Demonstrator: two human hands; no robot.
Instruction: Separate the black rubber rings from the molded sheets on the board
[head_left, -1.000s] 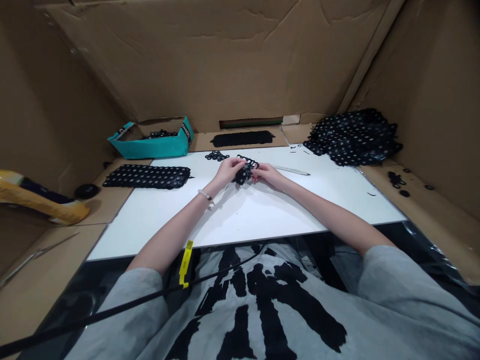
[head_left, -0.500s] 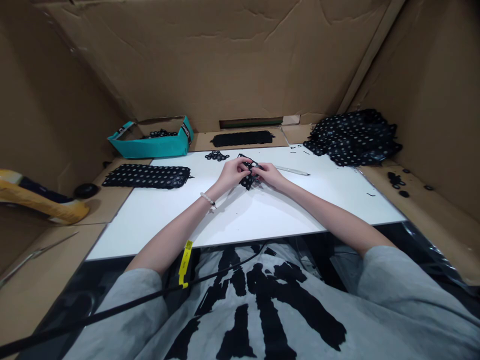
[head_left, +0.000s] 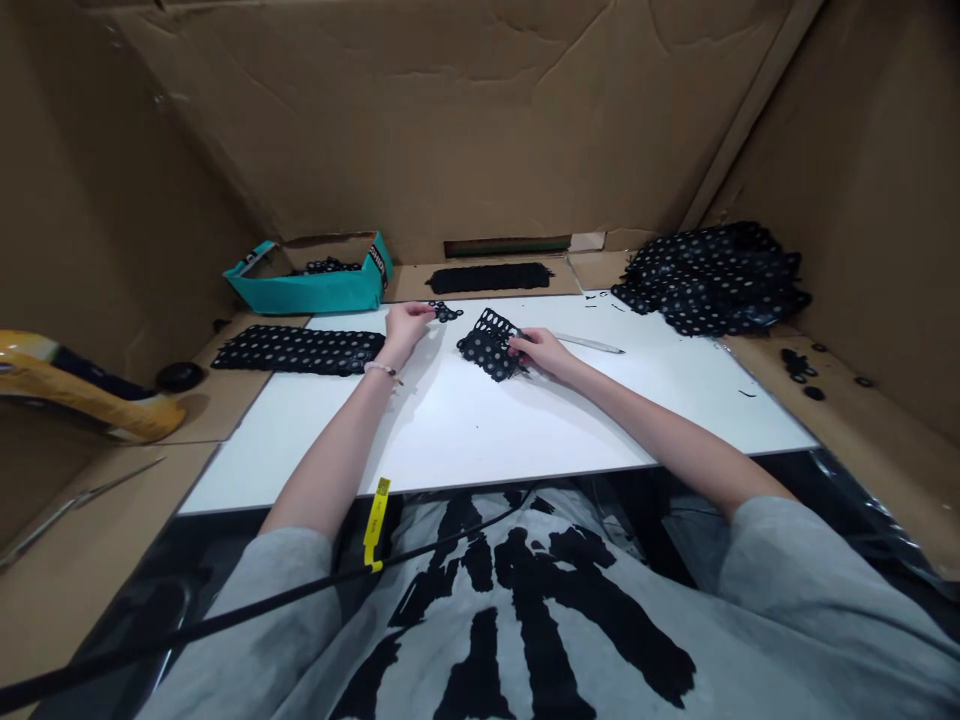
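Observation:
In my right hand (head_left: 541,350) is a black perforated sheet (head_left: 489,345), pinched at its right edge. Its far strip shows open round holes, while pale dots fill the nearer part. My left hand (head_left: 407,328) is over at the small pile of black rings (head_left: 448,312), fingertips pressed together at the pile's left side. Whatever sits between those fingertips is too small to make out. A white pen-like tool (head_left: 592,344) lies on the white board (head_left: 480,440), just beyond my right hand.
A dotted black sheet (head_left: 300,350) lies at left, below a teal box (head_left: 307,292) with black pieces inside. One dark strip (head_left: 490,278) is at the back. Many dotted sheets (head_left: 716,278) are heaped at right, near loose black rings (head_left: 796,365). Tweezers (head_left: 90,495) lie front left.
My left hand has left the sheet and moved left to the ring pile. The sheet now hangs from my right hand alone, more of it showing.

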